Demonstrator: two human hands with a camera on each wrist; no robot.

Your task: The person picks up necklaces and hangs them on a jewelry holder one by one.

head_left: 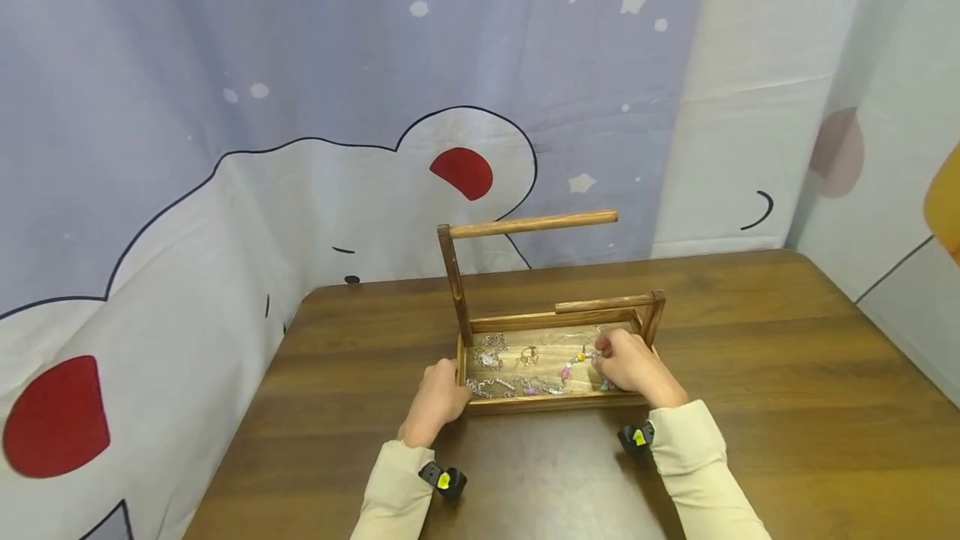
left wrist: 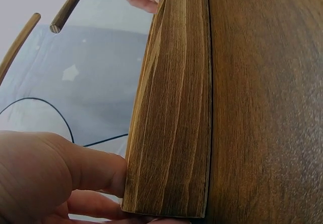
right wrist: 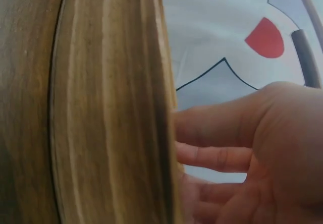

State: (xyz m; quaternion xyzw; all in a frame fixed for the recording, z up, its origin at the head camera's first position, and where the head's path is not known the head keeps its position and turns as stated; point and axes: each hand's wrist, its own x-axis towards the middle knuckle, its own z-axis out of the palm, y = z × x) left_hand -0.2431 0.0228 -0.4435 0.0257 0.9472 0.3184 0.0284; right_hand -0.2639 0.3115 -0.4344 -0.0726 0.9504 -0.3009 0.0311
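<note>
A wooden jewelry stand (head_left: 555, 406) with a shallow tray base and two upright posts carrying bars stands on the table. My left hand (head_left: 438, 394) grips its front left corner, thumb at the edge and fingers round the end. Over the right part of the tray, my right hand (head_left: 630, 363) pinches a colorful beaded bracelet (head_left: 566, 372); part of it lies under the hand. In the right wrist view, the stand's front wall (right wrist: 111, 103) hides the fingertips. Silver chains (head_left: 491, 388), a small gold-toned piece (head_left: 528, 355) and a clustered silver necklace (head_left: 491, 352) lie in the tray.
The taller bar (head_left: 532, 224) reaches right from the left post, and a lower bar (head_left: 603, 304) reaches left from the right post. A brown wooden table (head_left: 787, 407) carries the stand. Behind it hangs a printed curtain (head_left: 360, 40).
</note>
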